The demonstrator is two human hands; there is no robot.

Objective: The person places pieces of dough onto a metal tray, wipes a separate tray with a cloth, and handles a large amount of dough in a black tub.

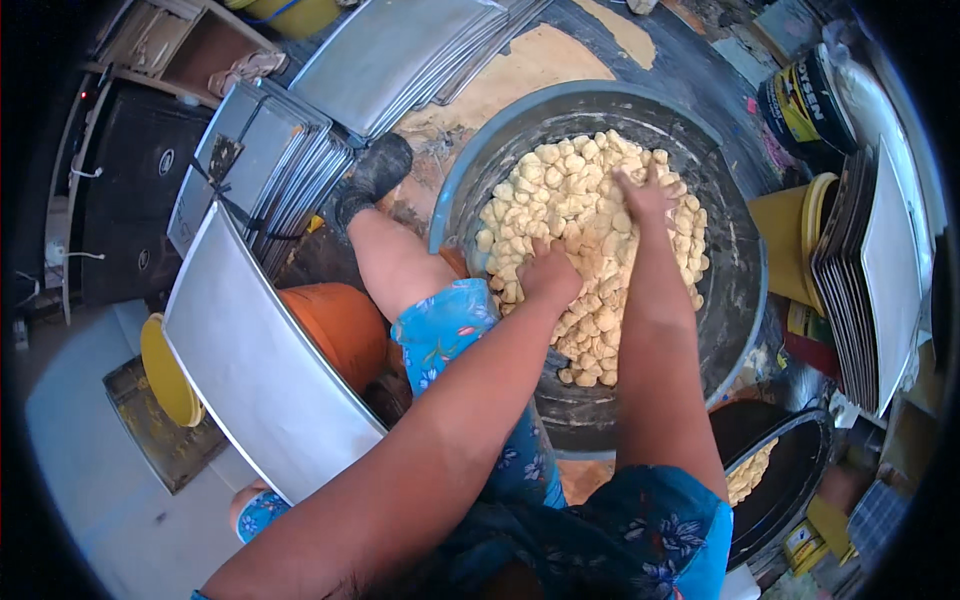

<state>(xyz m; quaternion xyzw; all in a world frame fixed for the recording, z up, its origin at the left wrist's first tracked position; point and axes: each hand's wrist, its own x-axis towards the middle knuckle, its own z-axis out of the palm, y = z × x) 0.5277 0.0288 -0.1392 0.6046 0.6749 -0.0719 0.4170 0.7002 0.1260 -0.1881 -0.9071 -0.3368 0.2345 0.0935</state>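
Observation:
A wide, round, dark grey tub with a bluish rim stands on the floor in front of me. Heaped inside it are many small, pale yellow dough-like balls, dusted in the middle with tan powder. My left hand is on the near left part of the heap, its fingers curled down among the balls. Whatever lies under those fingers is hidden. Farther back and to the right, my right hand rests on the heap with its fingers spread.
Left of the tub, a metal sheet leans by an orange bucket. Metal trays are stacked at the far left. At right stand more trays and a yellow bucket. A black tub holds similar balls at lower right.

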